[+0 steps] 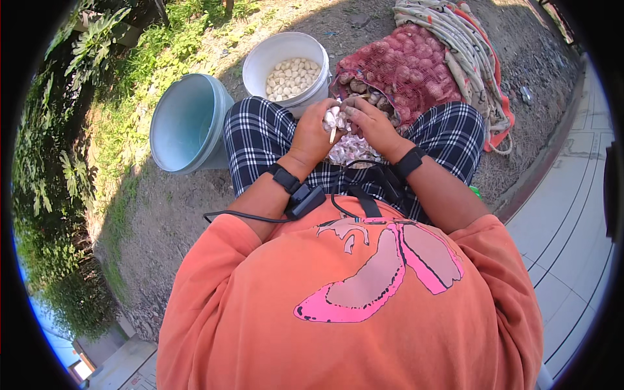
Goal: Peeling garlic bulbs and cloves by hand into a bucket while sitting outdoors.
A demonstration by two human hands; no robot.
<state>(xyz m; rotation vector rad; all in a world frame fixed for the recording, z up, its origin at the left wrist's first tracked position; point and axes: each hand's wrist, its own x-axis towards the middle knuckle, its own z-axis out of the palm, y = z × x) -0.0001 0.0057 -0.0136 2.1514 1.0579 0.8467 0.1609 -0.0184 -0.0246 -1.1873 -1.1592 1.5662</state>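
Note:
Between my knees, a whitish garlic bulb (334,118) with a short pale stem is held up by both hands. My left hand (312,135) is closed around its left side. My right hand (376,129) presses its curled fingers and thumb against the other side; its fingertips are partly hidden. Below them lies a heap of white and pinkish garlic pieces and skins (351,151). Just past my hands, loose bulbs (377,99) show at the mouth of a red mesh sack (406,65) full of garlic.
A white bucket (250,71) holding many pale cloves (291,79) stands ahead to the left. Nearer on the left is a bluish-white bucket (224,120). A striped cloth (471,58) drapes over the sack. A black cable (244,216) runs by my left forearm. Pale tiles (559,221) lie at right.

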